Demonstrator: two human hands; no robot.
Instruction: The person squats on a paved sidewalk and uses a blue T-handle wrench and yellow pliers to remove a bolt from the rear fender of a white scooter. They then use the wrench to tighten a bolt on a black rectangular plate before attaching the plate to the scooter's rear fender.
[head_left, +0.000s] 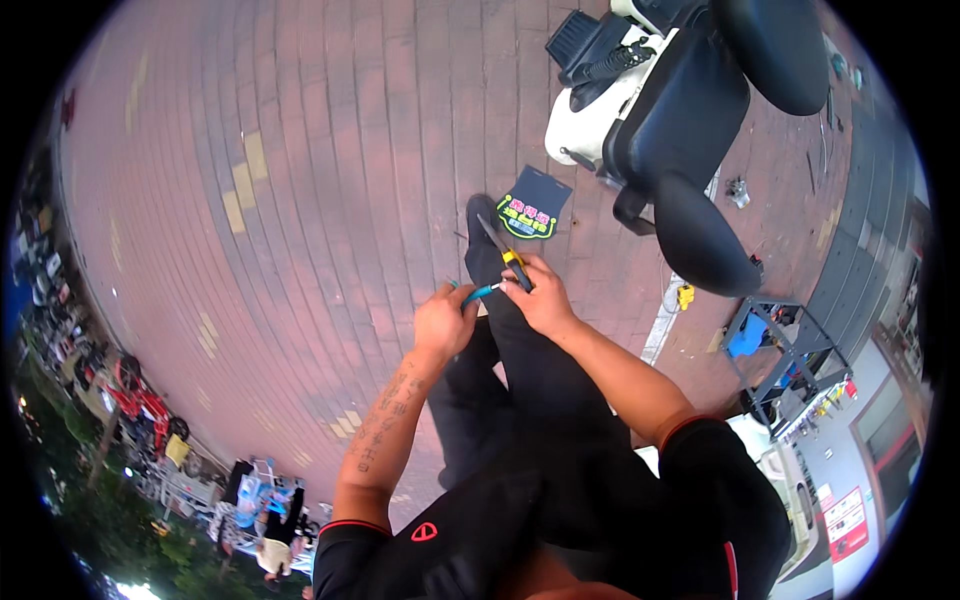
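Over my right leg, my two hands are close together. My left hand (444, 322) is closed round a thin teal cable or tube (481, 294); a short piece of it points toward my right hand and ends in a pale tip. My right hand (541, 300) grips a tool that looks like long-nose pliers (513, 262), with yellow-and-black handles and narrow grey jaws pointing away from me. The right fingertips are at the pale tip of the teal piece; whether they pinch it I cannot tell. My dark shoe (481, 235) is just beyond the hands.
A dark mud flap (533, 203) with bright lettering lies on the brick paving beside my shoe. A white scooter with a black seat (680, 105) stands at the upper right. A metal tool cart (790, 355) stands at right, near a yellow object (685, 297) on the ground. Parked vehicles line the left.
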